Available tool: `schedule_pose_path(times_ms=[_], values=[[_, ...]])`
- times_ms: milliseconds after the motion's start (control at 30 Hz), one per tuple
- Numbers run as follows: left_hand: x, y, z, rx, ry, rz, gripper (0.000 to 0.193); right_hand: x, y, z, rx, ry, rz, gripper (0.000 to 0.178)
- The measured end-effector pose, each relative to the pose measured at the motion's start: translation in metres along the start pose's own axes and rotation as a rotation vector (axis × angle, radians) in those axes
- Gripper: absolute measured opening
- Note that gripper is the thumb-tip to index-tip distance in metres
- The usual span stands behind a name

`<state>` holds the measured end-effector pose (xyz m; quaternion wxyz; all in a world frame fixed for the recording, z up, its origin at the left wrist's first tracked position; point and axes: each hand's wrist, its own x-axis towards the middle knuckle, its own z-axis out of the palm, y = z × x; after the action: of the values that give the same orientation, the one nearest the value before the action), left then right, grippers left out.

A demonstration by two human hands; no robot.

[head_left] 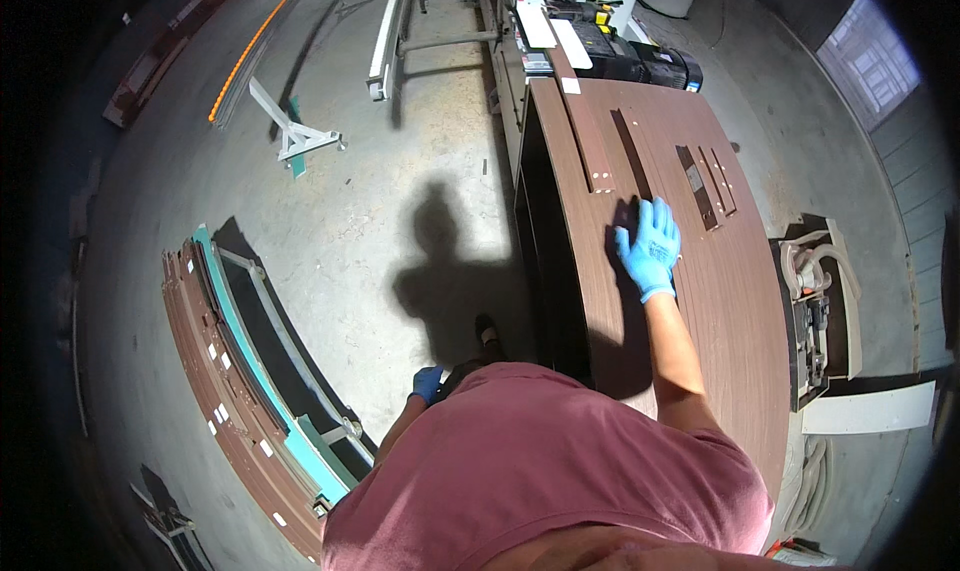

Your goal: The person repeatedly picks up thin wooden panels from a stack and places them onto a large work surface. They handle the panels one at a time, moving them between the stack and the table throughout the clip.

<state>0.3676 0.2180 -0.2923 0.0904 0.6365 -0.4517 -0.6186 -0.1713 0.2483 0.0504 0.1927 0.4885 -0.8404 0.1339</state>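
Observation:
My right hand [652,249], in a light blue glove, reaches over a wood-grain brown tabletop [730,321] with its fingers stretched out. Just beyond its fingertips lies a narrow dark brown strip [633,149]. To the left of that, a longer brown board [584,141] with pale dots at its near end runs back to a machine. Several short brown strips [707,186] lie to the right of my fingers. My left hand [427,383], in a darker blue glove, hangs low beside my body above the floor; its fingers are too small and shaded to make out.
A machine with a black motor [665,66] stands at the tabletop's far end. On the left, a rack [215,271] carries stacked brown boards [225,391] with white labels. A white metal stand [295,134] and a roller rail [388,41] are farther off. Equipment with a hose [815,281] sits right.

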Motion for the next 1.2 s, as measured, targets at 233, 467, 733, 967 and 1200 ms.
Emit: schedule_pose_path(times_ms=[233, 467, 733, 967, 1200], values=[[-0.016, 0.029, 0.001, -0.242, 0.034, -0.212, 0.044, 0.061, -0.049, 0.057, 0.150, -0.134, 0.105, 0.071], [-0.015, 0.026, -0.011, -0.202, -0.028, -0.231, 0.044, 0.071, -0.046, 0.073, 0.025, -0.311, 0.266, 0.049], [-0.010, 0.016, 0.007, -0.183, 0.017, -0.216, 0.047, -0.079, -0.017, -0.036, -0.154, -0.590, 0.314, 0.043], [0.008, 0.022, 0.007, -0.056, -0.048, -0.188, 0.038, -0.103, -0.007, -0.060, 0.082, -0.369, 0.160, 0.077], [0.001, 0.065, 0.018, -0.276, -0.022, -0.168, 0.044, -0.060, -0.025, 0.003, -0.050, -0.312, 0.229, 0.064]])
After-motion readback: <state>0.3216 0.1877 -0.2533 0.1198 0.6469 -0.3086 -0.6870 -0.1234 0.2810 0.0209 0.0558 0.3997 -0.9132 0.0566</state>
